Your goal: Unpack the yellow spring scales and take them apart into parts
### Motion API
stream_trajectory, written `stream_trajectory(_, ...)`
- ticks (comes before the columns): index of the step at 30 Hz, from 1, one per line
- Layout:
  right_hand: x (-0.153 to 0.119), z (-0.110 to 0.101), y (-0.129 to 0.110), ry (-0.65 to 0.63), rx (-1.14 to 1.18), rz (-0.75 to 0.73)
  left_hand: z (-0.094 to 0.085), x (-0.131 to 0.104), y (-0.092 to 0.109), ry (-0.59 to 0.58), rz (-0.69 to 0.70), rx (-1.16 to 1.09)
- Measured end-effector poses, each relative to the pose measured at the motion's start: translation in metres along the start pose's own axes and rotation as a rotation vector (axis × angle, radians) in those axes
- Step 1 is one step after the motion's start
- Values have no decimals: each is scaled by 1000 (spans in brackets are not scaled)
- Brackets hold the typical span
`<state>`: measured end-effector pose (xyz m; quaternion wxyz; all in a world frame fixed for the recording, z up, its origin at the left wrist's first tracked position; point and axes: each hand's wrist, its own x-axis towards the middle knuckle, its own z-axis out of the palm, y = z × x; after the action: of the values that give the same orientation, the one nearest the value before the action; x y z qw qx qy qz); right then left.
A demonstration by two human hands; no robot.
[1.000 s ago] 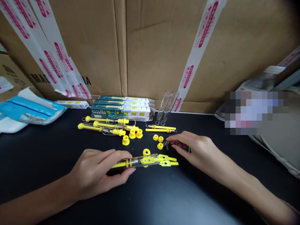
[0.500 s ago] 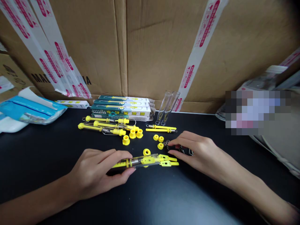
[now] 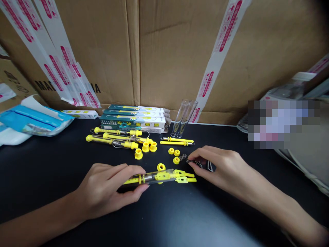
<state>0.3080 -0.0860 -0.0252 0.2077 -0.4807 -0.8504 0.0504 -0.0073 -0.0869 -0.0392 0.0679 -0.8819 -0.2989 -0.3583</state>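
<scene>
My left hand (image 3: 110,188) is closed around a clear tube (image 3: 168,174) with a yellow scale inside, part of a spring scale, lying level above the black table. Flat yellow strips (image 3: 182,179) sit by the tube's right end. My right hand (image 3: 218,163) pinches a small dark coil spring (image 3: 189,161) between thumb and forefinger. Just left of those fingertips lie other small springs (image 3: 183,157). Bent metal hooks (image 3: 209,166) show partly beneath my right hand. Small yellow rings (image 3: 176,160) and a yellow cap (image 3: 161,167) rest between both hands.
Assembled spring scales (image 3: 117,142) lie behind my left hand, near yellow caps (image 3: 138,154). Further back are stacked boxes (image 3: 133,120), clear tubes (image 3: 183,118) and yellow rods (image 3: 177,143). A blue packet (image 3: 38,118) is at left, a plastic bottle (image 3: 288,87) at right. Cardboard (image 3: 167,68) closes the back.
My right hand has shifted slightly right, drawing a spring away from the small pile of springs. My left hand and the tube have hardly moved.
</scene>
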Motion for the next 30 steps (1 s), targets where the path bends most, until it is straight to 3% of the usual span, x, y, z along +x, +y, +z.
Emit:
stream_trajectory(9,1,0,-3,-24,49,-45,-1,0,1,5,-1,5)
stream_trajectory(14,2,2,-3,-62,32,38,-1,1,0,-6,11,-4)
stream_trajectory(30,1,4,1,-36,34,44,-1,1,1,-24,5,-10)
